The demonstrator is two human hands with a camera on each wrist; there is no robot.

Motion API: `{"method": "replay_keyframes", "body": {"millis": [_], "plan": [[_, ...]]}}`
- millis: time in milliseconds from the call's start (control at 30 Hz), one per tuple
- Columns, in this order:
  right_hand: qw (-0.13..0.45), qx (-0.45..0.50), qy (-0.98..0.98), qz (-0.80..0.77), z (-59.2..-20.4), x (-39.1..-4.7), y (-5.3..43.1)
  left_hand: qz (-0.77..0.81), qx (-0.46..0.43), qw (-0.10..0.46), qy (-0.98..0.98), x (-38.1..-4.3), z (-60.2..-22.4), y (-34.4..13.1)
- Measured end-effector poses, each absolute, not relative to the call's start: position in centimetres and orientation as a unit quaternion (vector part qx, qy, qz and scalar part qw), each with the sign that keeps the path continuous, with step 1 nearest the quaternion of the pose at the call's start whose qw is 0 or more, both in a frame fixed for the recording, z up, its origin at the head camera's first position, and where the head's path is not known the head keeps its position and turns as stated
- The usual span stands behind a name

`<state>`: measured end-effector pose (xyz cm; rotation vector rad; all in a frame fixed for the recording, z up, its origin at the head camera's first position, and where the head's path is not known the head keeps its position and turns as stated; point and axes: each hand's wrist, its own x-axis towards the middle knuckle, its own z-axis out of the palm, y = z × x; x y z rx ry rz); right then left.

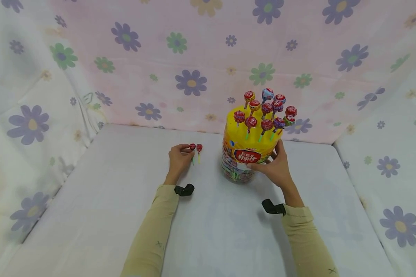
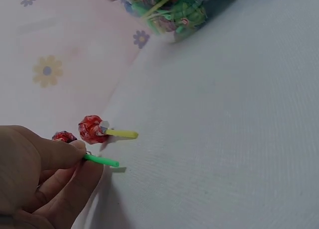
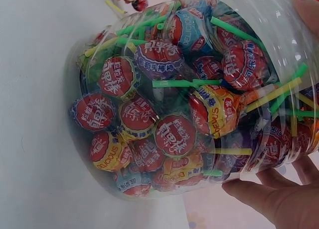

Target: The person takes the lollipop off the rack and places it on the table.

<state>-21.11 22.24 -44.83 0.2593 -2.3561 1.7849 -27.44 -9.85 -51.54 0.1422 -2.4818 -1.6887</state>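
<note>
On the left of the white table, my left hand [image 1: 179, 159] pinches a red-wrapped lollipop with a green stick [image 2: 102, 160] between thumb and fingers. Right beside it lies a second red lollipop with a yellow stick [image 2: 92, 129]. My right hand [image 1: 278, 167] grips the side of a big clear jar [image 1: 231, 169], thumb at the front by the label and fingers round the right side. Wrapped lollipops [image 3: 174, 134] in several colours fill the jar. Its yellow lid [image 1: 233, 129] bears several upright lollipops [image 1: 266, 109], sticks down in the top.
White cloth covers the table [image 1: 221, 238]. Behind it hangs a pink curtain [image 1: 131, 77] with flowers, and pale flowered cloth [image 1: 31, 161] closes off the left and right sides. A black wrist camera [image 1: 184, 189] sits on the left cuff, another camera [image 1: 273, 207] on the right.
</note>
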Motion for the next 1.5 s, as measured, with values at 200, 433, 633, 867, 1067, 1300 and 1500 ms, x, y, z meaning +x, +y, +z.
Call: {"method": "replay_keyframes", "body": {"millis": [200, 433, 633, 867, 1067, 1300, 1500], "plan": [[0.091, 0.089, -0.789, 0.601, -44.9, -21.1, 22.2, -0.539, 0.040, 0.077, -0.838, -27.5, -51.6, -9.6], [0.090, 0.085, -0.788, 0.603, -45.1, -21.1, 22.2, -0.513, 0.035, 0.092, -0.853, -27.6, -51.8, -9.2], [0.091, 0.087, -0.789, 0.601, -45.1, -21.0, 22.2, -0.502, 0.027, 0.104, -0.858, -27.7, -52.0, -9.3], [0.089, 0.087, -0.789, 0.602, -45.2, -21.1, 22.1, -0.498, 0.023, 0.097, -0.861, -27.7, -51.8, -9.6], [0.089, 0.089, -0.787, 0.604, -45.2, -21.2, 22.1, -0.480, 0.022, 0.082, -0.873, -27.5, -51.1, -10.1], [0.088, 0.088, -0.786, 0.606, -45.1, -21.3, 22.3, -0.476, -0.005, 0.062, -0.877, -27.2, -49.1, -10.6], [0.087, 0.083, -0.787, 0.605, -45.2, -21.4, 22.3, -0.514, -0.087, 0.067, -0.851, -26.7, -46.2, -10.0]]}}
